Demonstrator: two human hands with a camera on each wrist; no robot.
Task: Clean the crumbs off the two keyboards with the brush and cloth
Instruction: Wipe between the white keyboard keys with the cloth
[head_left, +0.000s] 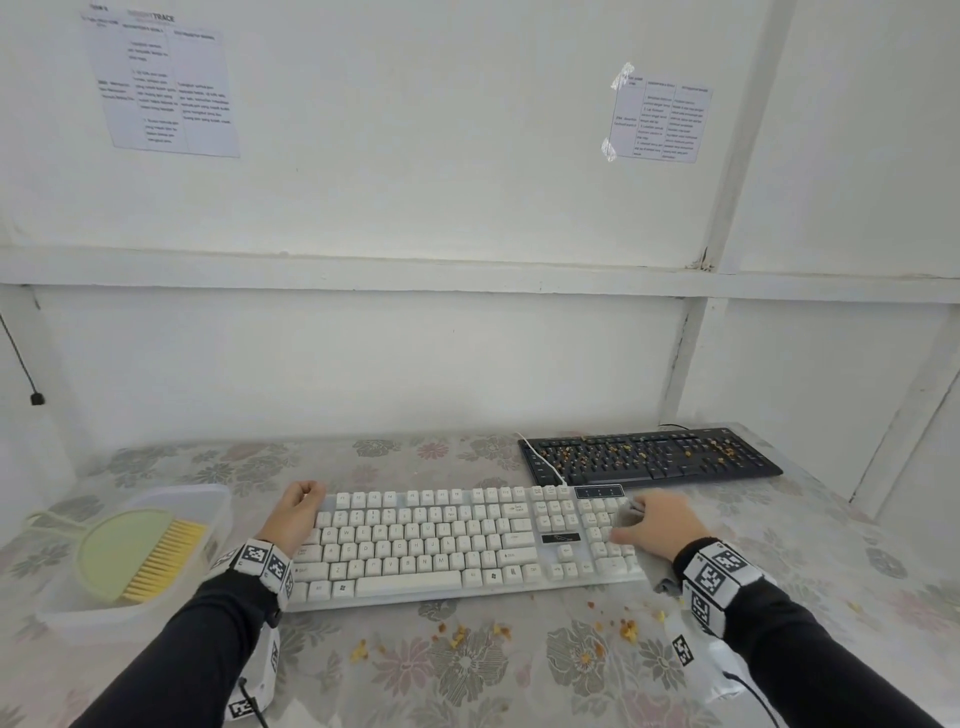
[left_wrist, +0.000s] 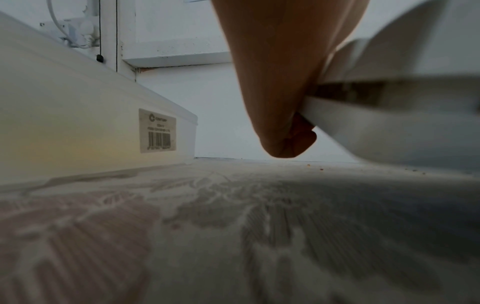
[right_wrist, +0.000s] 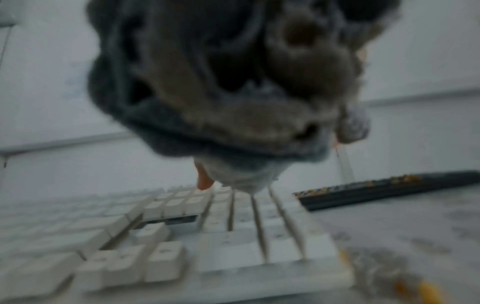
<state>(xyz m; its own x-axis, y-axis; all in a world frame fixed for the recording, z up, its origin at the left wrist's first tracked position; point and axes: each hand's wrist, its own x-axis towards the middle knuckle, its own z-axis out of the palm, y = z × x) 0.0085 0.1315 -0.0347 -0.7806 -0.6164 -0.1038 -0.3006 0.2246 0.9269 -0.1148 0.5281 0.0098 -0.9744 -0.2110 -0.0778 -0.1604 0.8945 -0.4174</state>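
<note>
grey fluffy cloth (right_wrist: 233, 92), bunched in the right hand (head_left: 655, 524), is being wiped over the white keyboard (head_left: 441, 540) near the table's front edge, its left end gripped by the left hand (head_left: 295, 512); next, judged, the crumb-strewn black keyboard (head_left: 649, 457) at the back right corner.

Both arms reach forward in dark sleeves, each wrist wrapped in a marker-printed band. The left hand (head_left: 293, 512) curls its fingers around the far-left corner of the white keyboard (head_left: 447, 540), thumb side on top. The right hand (head_left: 657, 525) lies palm-down over the keyboard's right end, fingers bunching a grey cloth (right_wrist: 221, 82) against the keys.
</note>
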